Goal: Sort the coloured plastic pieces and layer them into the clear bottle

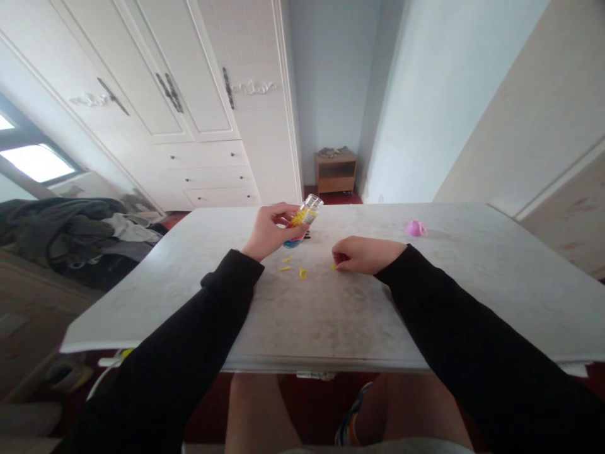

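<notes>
My left hand [276, 228] is wrapped round a small clear bottle [304, 218] with yellow pieces inside and a coloured lower part. The bottle is tilted, its clear neck up and to the right, above the white table [321, 315]. My right hand [362, 253] rests low at the table top, fingers pinched at a small yellow piece [334, 267] that shows only in part. Between the hands lie several more small yellow pieces [303, 273], too small to name. Some dark bits beside the bottle are partly hidden by it.
A pink cap-like object [416, 228] sits at the table's far right. Beyond the table stand a white wardrobe [203, 113] and a small wooden nightstand [336, 173]. Dark clothes [70, 236] are heaped at the left. My legs are under the table's near edge.
</notes>
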A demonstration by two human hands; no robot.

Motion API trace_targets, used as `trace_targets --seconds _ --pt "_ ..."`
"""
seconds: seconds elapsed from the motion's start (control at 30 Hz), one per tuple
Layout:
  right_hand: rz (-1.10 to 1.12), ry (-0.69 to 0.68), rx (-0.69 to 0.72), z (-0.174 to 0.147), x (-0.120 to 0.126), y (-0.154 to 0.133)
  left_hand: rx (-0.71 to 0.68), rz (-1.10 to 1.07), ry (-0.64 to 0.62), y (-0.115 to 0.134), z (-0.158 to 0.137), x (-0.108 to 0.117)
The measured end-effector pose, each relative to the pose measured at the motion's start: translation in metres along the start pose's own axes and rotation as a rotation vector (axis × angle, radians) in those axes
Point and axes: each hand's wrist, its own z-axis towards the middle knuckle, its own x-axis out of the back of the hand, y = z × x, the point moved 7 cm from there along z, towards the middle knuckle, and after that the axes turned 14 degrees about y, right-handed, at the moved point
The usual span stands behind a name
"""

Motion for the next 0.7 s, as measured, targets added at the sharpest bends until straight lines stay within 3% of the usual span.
trace_targets --seconds 0.3,0.7 --pt "0.152 0.151 0.361 0.011 -0.015 -0.057 0.021 0.000 0.033 -0.002 0.003 0.003" --pt "0.285 0.170 0.402 0.018 -0.022 -0.053 0.013 0.003 0.014 -0.001 0.002 0.002"
